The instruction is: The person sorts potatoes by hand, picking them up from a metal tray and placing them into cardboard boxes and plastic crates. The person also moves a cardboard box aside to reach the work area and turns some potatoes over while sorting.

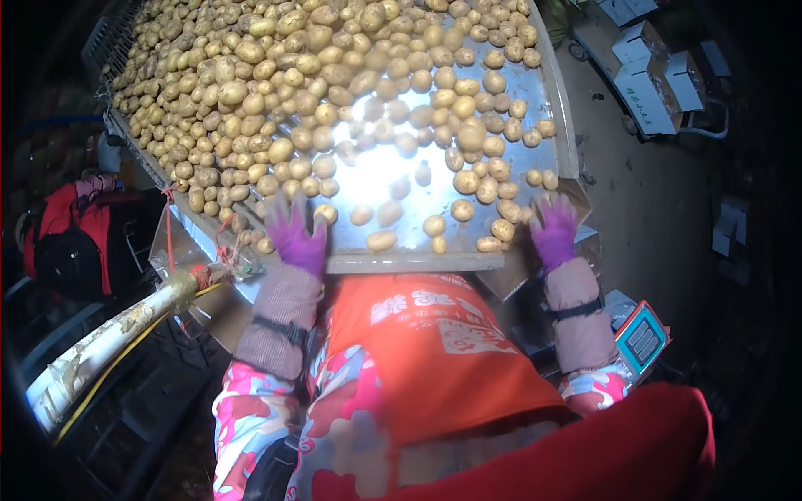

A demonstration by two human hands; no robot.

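Note:
Potatoes [251,100] cover much of a shiny metal sorting table [351,238], heaped thickly at the left and back and scattered towards the front. My left hand [298,235], in a purple glove with greyish fingertips, lies at the table's front edge with its fingers spread. A single potato [327,214] sits right by its thumb. At the front right corner, my right hand [555,232] wears a matching glove, its fingers apart. Close to its thumb side are a few potatoes [503,229]. Neither hand is closed around a potato.
Cardboard boxes [219,319] stand below the table's front corners. A taped white pole [104,346] slants up at the left, near a red and black jacket [71,238]. A scale display [642,341] is at my right. White cartons [647,92] sit on a cart at the back right.

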